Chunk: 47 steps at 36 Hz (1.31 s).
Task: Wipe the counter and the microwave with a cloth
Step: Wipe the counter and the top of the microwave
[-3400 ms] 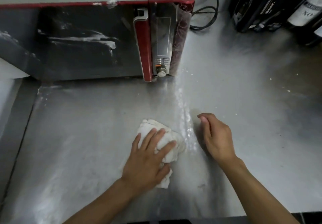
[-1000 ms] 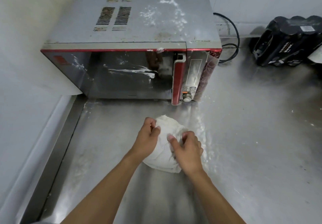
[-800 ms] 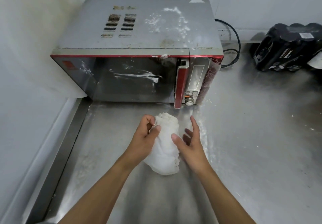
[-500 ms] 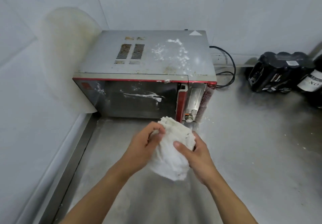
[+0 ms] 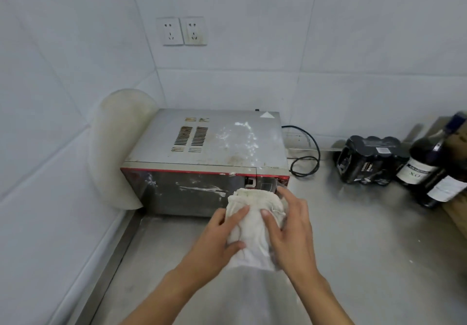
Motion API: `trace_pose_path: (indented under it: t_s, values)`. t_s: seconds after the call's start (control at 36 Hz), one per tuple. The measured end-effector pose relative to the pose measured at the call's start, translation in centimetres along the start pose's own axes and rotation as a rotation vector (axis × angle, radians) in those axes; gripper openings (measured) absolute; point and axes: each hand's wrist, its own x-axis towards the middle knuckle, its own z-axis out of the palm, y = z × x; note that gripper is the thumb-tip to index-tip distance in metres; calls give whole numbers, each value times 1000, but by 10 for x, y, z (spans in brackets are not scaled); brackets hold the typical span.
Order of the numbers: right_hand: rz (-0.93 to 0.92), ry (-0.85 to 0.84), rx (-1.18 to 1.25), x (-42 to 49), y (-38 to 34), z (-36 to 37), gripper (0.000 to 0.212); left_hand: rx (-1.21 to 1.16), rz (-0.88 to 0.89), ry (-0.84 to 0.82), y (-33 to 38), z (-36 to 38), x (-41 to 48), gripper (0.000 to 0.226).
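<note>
While my left hand (image 5: pixel 214 241) and right hand (image 5: pixel 293 233) fingers (image 5: pixel 270 220) clutch the cloth (image 5: pixel 252 226) | I'd fold a clean side out | microwave (image 5: pixel 207 137) next

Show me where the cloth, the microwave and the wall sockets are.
cloth (image 5: pixel 252 235), head view, on its bunched middle.
microwave (image 5: pixel 217 156), head view, on its grey top panel.
wall sockets (image 5: pixel 194 31), head view, on the right-hand plate.
</note>
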Motion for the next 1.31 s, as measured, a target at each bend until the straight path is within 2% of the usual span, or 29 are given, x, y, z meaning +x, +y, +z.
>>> trace_pose_path:
  t_s: [0.11,0.22,0.36,0.53,0.61,0.67,0.72,0.78,0.83,0.92,0.97,1.06,1.17,1.22,1.31]
  values:
    - [-35,31,-168,10,1,-1,38,-57,6,-25,-5,0,22,82]
    - [-23,33,-233,19,7,0,27,-82,48,-49,-16,3,43,85]
    - [34,18,-308,36,16,-2,40,-111,93,-94,-18,7,71,83]
    - [-36,156,-382,99,4,-16,31,-130,134,-37,8,-9,133,78]
    - [-44,92,-394,144,1,-25,34,-87,144,13,18,-20,169,78]
    - [-26,0,-423,170,3,-27,36,-59,126,-11,21,-27,189,77]
    - [47,-133,-448,188,6,-25,35,83,112,-49,23,-28,203,69]
    - [140,-317,-585,196,11,-25,51,349,127,-45,26,-31,207,60]
    - [101,-485,-757,192,19,-28,87,541,175,-63,27,-33,204,61]
    - [-48,-675,-852,179,33,-33,133,681,216,-214,23,-37,198,92]
    - [-35,-724,-784,172,42,-36,142,698,202,-237,22,-38,197,100]
    - [-34,-627,-608,167,53,-33,127,692,215,-182,27,-35,201,90]
    - [-70,-572,-560,173,55,-36,109,713,219,-171,36,-31,205,89]
    - [-144,-550,-576,174,55,-42,91,702,234,-170,40,-30,204,89]
    - [-314,-514,-552,171,57,-53,58,710,306,-133,39,-31,203,73]
